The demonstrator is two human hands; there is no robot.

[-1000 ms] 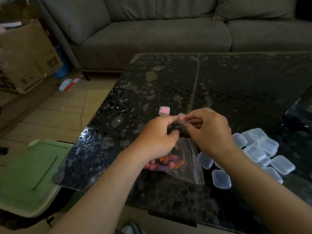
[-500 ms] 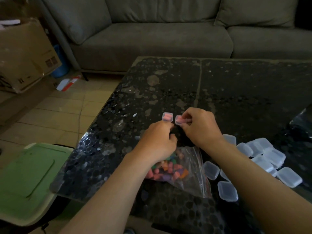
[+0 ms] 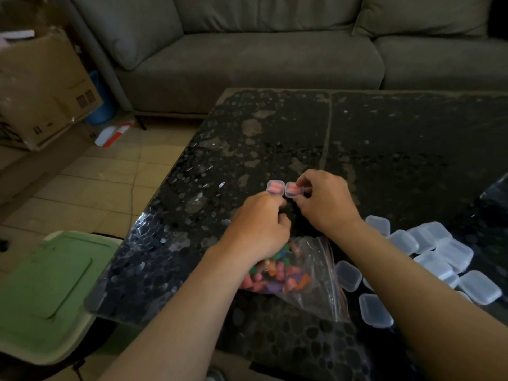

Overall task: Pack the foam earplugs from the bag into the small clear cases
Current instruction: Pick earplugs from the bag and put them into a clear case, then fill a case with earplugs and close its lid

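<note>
table [image 3: 384, 149]: dark top with a pebble pattern and a seam running front to back. Carries all the entries below except the last.

bag [image 3: 316, 292]: clear, zip type, flat on the table close to the near edge, mouth toward the hands. Holds a heap of earplugs [image 3: 275, 280] in pink, orange, purple and green. Partly covered by the left wrist.

loose case [image 3: 275, 187]: small, clear, closed, flat on the table beyond the bag, on the half nearer the left edge. Holds pink plugs; count not readable.

held case [image 3: 293, 189]: same kind, closed, just beside the loose case on its right, nearly touching. Also holds pink plugs. Resting on the top or just above it: cannot tell.

right hand [image 3: 327, 204]: pinches the held case by its right side between thumb and forefinger, other fingers curled in.

left hand [image 3: 258, 229]: back up, fingers curled under, knuckles just short of the loose case, wrist over the bag. Gripping anything, or touching the case: cannot tell.

empty cases [image 3: 439, 248]: a dozen or so, clear, closed, nothing inside. Loose cluster right of the bag, some overlapping, spreading toward the right edge. Several partly hidden by the right forearm.

off the table: sofa [image 3: 247, 59] past the far edge, cardboard box [image 3: 41, 89] well off the left edge, green plastic slab [image 3: 46, 292] beside the near left corner.
</note>
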